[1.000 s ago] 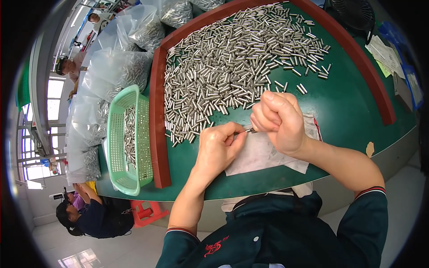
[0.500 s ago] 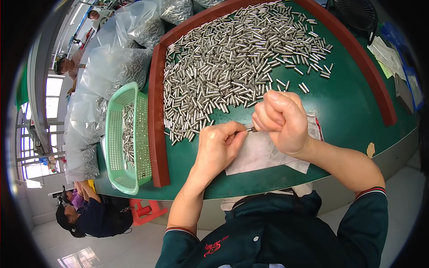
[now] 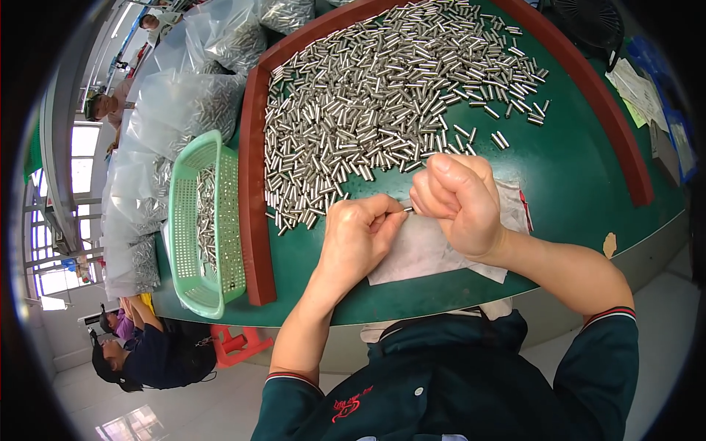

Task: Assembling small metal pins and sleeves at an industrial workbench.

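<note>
A small silvery metal pin (image 3: 409, 209) sticks out from the thumb and forefinger of my left hand (image 3: 354, 237), which is closed in a pinch. Its other end reaches toward my right hand (image 3: 465, 209), curled into a fist just beside it. What the right fingers hold, if anything, is hidden. Under both hands lies a stained whitish cloth (image 3: 408, 257) on the green tabletop (image 3: 331, 312). Just beyond my hands spreads a large heap of similar metal pins (image 3: 368, 110), with several loose ones at its right edge.
Dark red rails (image 3: 255, 184) border the heap. Left of them stands a pale green perforated basket (image 3: 234, 242) with more pins inside. Clear plastic bags of metal parts (image 3: 173, 110) line the far left. A black fan (image 3: 588, 22) and papers (image 3: 636, 92) sit at the right. Co-workers (image 3: 158, 345) are at the left.
Both hands stay close together over the cloth, with the right fist shifted very slightly left. The view has moved a little; nothing else visibly differs.
</note>
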Demonstrator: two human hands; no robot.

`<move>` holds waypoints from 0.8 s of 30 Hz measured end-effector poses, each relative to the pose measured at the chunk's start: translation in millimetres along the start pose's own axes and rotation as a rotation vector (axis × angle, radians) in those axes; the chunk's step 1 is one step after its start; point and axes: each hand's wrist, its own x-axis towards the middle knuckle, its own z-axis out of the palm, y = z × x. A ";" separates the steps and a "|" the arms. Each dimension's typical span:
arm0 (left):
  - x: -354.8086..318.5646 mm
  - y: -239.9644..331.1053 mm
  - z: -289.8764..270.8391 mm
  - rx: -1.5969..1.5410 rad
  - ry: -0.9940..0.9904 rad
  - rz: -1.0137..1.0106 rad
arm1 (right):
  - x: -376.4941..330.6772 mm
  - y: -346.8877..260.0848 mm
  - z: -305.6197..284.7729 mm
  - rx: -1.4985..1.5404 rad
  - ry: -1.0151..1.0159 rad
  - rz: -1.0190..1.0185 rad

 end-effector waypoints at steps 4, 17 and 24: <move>2.4 0.2 -1.5 0.017 -0.019 0.022 | 0.0 -0.4 1.9 -0.073 -0.005 -0.014; 1.1 -42.9 -37.4 -1.652 -0.049 -0.190 | 2.3 -1.2 -2.0 0.023 -0.020 0.044; 4.7 -37.8 -37.2 -1.533 -0.009 -0.307 | 0.6 -2.8 -3.6 0.050 -0.024 0.056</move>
